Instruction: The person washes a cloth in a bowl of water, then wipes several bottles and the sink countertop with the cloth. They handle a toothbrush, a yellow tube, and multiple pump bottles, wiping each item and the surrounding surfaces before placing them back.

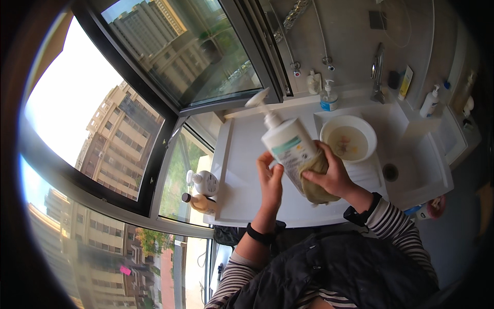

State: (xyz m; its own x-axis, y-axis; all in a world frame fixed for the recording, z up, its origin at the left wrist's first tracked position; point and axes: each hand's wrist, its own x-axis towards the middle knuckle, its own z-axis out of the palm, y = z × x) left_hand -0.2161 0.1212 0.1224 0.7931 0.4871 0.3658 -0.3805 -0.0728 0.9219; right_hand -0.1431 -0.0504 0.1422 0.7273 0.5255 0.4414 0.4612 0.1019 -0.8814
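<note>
A large white pump bottle [287, 145] with a green band is tilted in the air above the white counter, its pump pointing up and left. My right hand [328, 172] grips its lower right side through an olive-green cloth [318, 177] that wraps the base. At the bottle's left side is my left hand [270, 177], fingers curled and thumb raised near the label; whether it touches the bottle is hard to tell. To the right of the bottle, a white basin [372, 133] holds cloudy water with small coloured items in it.
Left on the counter's edge stand a white pump bottle [208, 183] and an amber bottle [202, 204], beside the window. A clear pump bottle [329, 101], a glass-like dispenser [314, 83] and a chrome faucet [377, 77] line the back. The sink drain [390, 172] lies right.
</note>
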